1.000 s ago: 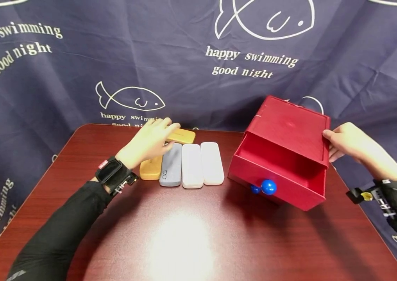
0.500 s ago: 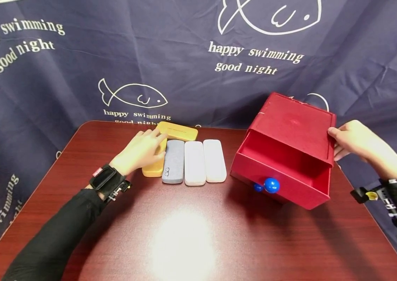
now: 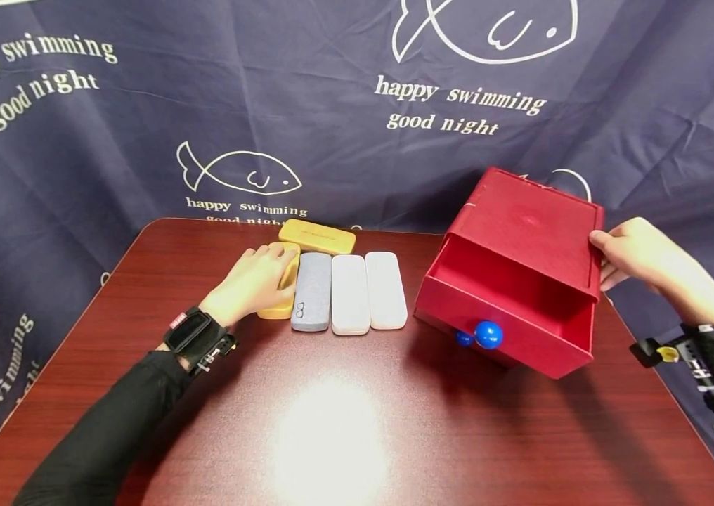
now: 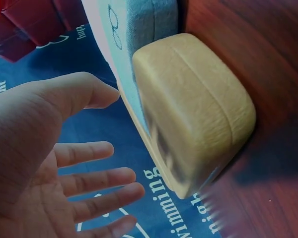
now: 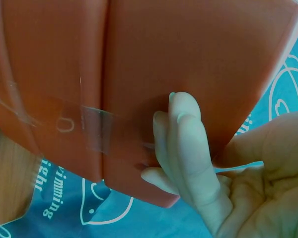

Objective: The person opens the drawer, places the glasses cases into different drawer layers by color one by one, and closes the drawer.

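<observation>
My left hand [image 3: 258,280] is over the left yellow glasses case [image 3: 290,270], covering much of it in the head view. In the left wrist view its fingers are spread, with the thumb [image 4: 102,94] close to the yellow case [image 4: 193,94]. A grey-blue glasses case [image 3: 311,292] lies beside it, marked with a small glasses drawing. My right hand [image 3: 629,249] grips the right edge of a red drawer box [image 3: 534,218], thumb on top. In the right wrist view, fingers [image 5: 193,148] are bent against the box's side. The upper drawer [image 3: 496,316] is pulled out.
Two white cases [image 3: 351,295] lie side by side, right of the grey-blue one. Another yellow case [image 3: 317,237] lies crosswise behind the row. A blue knob [image 3: 488,334] juts from the drawer front. A dark blue printed cloth [image 3: 332,105] hangs behind the table [image 3: 218,436].
The left hand has moved from near the back yellow case down and onto the left yellow case. The right hand stays at the red box. The view shifted slightly.
</observation>
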A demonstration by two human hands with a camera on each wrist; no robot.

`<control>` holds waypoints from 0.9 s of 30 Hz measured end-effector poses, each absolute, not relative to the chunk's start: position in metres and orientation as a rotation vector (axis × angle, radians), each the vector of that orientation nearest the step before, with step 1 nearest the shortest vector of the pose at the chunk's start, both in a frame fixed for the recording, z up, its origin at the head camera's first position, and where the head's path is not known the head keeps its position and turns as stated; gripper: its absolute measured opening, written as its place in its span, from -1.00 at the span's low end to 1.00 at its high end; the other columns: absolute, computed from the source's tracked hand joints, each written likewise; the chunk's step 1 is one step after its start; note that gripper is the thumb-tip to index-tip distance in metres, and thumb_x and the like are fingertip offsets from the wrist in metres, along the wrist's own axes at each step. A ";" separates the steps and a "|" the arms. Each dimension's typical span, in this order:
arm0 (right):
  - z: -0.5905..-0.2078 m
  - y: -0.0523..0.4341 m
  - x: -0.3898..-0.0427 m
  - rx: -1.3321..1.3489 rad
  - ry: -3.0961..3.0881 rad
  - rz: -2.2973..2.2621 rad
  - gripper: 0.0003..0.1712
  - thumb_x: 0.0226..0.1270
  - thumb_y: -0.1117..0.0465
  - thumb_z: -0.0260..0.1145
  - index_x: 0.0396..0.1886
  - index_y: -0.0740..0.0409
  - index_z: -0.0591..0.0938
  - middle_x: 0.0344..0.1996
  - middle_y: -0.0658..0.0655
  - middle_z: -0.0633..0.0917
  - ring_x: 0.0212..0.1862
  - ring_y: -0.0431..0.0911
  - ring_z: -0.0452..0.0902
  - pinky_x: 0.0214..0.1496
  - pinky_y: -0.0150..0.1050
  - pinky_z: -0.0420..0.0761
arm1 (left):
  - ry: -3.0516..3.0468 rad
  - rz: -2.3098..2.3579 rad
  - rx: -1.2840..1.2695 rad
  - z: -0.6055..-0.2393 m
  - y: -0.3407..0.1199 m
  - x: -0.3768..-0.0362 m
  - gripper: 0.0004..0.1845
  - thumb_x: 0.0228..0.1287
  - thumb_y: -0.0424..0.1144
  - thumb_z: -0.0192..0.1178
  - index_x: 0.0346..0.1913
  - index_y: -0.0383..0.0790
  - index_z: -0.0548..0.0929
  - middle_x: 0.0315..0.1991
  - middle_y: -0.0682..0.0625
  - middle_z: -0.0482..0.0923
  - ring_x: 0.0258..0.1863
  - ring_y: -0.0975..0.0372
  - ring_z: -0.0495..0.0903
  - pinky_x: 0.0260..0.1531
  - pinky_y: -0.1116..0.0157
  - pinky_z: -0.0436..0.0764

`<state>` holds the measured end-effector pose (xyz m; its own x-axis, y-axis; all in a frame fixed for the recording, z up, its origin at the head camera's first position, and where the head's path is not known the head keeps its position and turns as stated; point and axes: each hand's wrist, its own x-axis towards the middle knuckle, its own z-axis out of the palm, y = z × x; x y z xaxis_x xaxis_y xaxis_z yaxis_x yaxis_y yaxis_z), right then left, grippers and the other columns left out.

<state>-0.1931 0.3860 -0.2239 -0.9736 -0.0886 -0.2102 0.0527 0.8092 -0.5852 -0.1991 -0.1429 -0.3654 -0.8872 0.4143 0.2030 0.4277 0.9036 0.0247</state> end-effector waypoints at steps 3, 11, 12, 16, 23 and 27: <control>-0.224 0.386 -0.193 -0.029 2.771 -0.900 -0.39 0.60 0.22 -0.28 -0.22 0.79 0.46 -0.66 0.12 0.70 -0.68 -0.21 0.67 -0.50 -0.25 0.72 | -2.882 -0.104 -0.634 -0.366 -0.143 -0.197 -0.42 0.20 -0.10 0.30 0.23 -0.33 0.51 0.12 -0.30 0.53 0.07 -0.17 0.58 0.05 -0.12 0.54; -0.225 0.387 -0.194 -0.036 2.766 -0.906 -0.40 0.60 0.22 -0.27 -0.23 0.77 0.46 -0.66 0.11 0.70 -0.68 -0.21 0.67 -0.50 -0.25 0.72 | -2.914 -0.128 -0.608 -0.367 -0.142 -0.191 -0.40 0.19 -0.11 0.29 0.25 -0.36 0.51 0.12 -0.31 0.51 0.00 -0.20 0.59 0.04 -0.14 0.54; -0.225 0.387 -0.194 -0.037 2.766 -0.904 -0.40 0.60 0.22 -0.27 -0.23 0.77 0.47 -0.66 0.11 0.70 -0.68 -0.21 0.67 -0.50 -0.25 0.72 | -2.920 -0.128 -0.606 -0.367 -0.142 -0.190 -0.39 0.20 -0.11 0.29 0.25 -0.37 0.51 0.12 -0.31 0.51 0.01 -0.20 0.58 0.04 -0.13 0.54; -0.224 0.387 -0.194 -0.040 2.769 -0.890 -0.39 0.60 0.23 -0.27 -0.24 0.77 0.47 -0.65 0.12 0.70 -0.68 -0.21 0.67 -0.50 -0.25 0.72 | -2.939 -0.120 -0.600 -0.368 -0.143 -0.189 -0.39 0.20 -0.09 0.30 0.24 -0.38 0.51 0.08 -0.30 0.52 0.01 -0.19 0.57 0.03 -0.12 0.53; -0.223 0.387 -0.195 -0.045 2.775 -0.879 -0.39 0.60 0.23 -0.27 -0.24 0.79 0.48 -0.64 0.13 0.70 -0.68 -0.21 0.67 -0.50 -0.24 0.73 | -2.934 -0.118 -0.588 -0.371 -0.146 -0.187 -0.39 0.20 -0.07 0.29 0.21 -0.39 0.50 0.04 -0.30 0.53 -0.03 -0.19 0.58 -0.01 -0.12 0.54; -0.223 0.388 -0.196 -0.049 2.777 -0.881 -0.39 0.59 0.23 -0.26 -0.27 0.76 0.49 -0.65 0.14 0.71 -0.67 -0.20 0.67 -0.49 -0.23 0.73 | -2.955 -0.140 -0.561 -0.372 -0.147 -0.185 -0.38 0.21 -0.02 0.26 0.18 -0.41 0.48 0.04 -0.32 0.53 -0.05 -0.22 0.58 -0.01 -0.14 0.55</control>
<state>-0.1964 0.3879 -0.2233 -0.9736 -0.1000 -0.2054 0.0368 0.8188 -0.5728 -0.1853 -0.1474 -0.3722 -0.9224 0.3579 0.1449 0.3700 0.9267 0.0664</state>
